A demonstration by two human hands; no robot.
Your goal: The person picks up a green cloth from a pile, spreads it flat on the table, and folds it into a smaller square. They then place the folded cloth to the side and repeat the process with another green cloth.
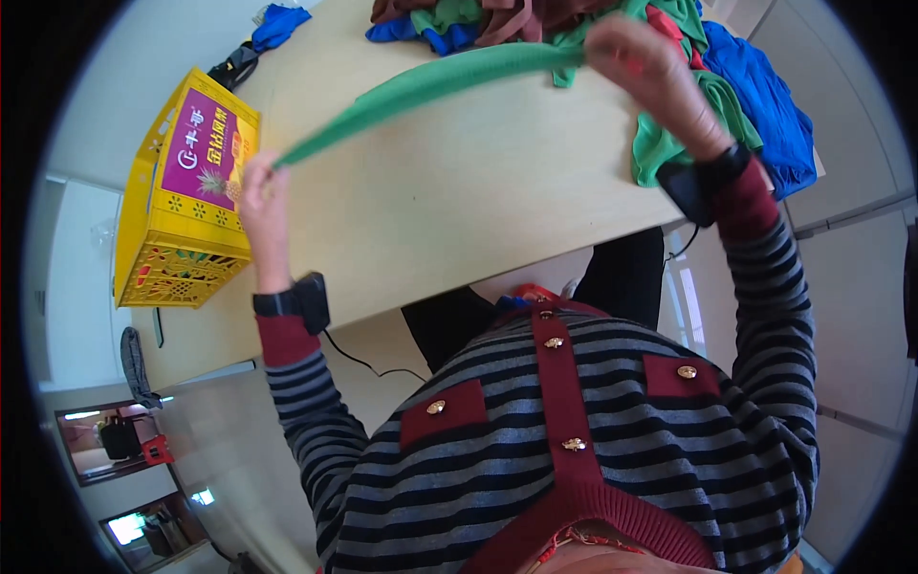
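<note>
A green ribbed cloth (430, 84) is stretched above the table between my two hands, sagging slightly in a blurred arc. My left hand (262, 196) pinches its left end, close beside the yellow crate. At the other end, my right hand (645, 72) is closed on the cloth, higher and farther away; motion smears its fingers. Black bands with boxy devices sit on both wrists.
A pale table (421, 201) lies in front of me. At its left stands a yellow plastic crate (191, 225) with a purple panel. Brown cloth (521, 19) and blue cloth (755, 105) are heaped at the far and right edges. A blue item (279, 26) lies far left.
</note>
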